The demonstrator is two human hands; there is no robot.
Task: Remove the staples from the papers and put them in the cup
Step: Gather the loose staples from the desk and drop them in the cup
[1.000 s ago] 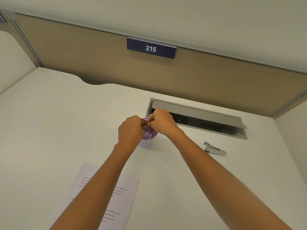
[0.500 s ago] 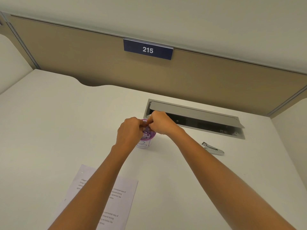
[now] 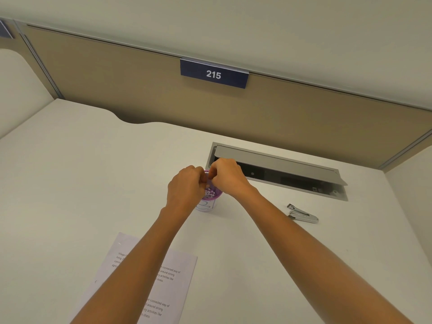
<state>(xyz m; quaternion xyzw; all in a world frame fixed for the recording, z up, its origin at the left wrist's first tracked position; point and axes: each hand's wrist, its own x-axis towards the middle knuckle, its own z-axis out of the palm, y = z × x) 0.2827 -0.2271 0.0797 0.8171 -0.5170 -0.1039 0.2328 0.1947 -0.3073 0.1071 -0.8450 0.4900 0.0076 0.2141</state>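
Note:
A small white cup [image 3: 207, 205] with a purple patterned inside stands on the white desk [image 3: 70, 183]. My left hand [image 3: 185, 189] and my right hand [image 3: 228, 176] meet right over its rim, fingertips pinched together. Whatever sits between the fingertips is too small to see. A printed sheet of paper [image 3: 168, 284] lies near me on the desk, partly under my left forearm. A metal staple remover [image 3: 301, 214] lies to the right of the cup, apart from both hands.
An open grey cable tray [image 3: 280, 170] is set into the desk just behind my right hand. A tan partition with a blue "215" plate [image 3: 214, 74] closes off the back. Side panels stand at left and right.
Both hands stay pinched together over the cup. The view has shifted slightly; nothing else on the desk has moved.

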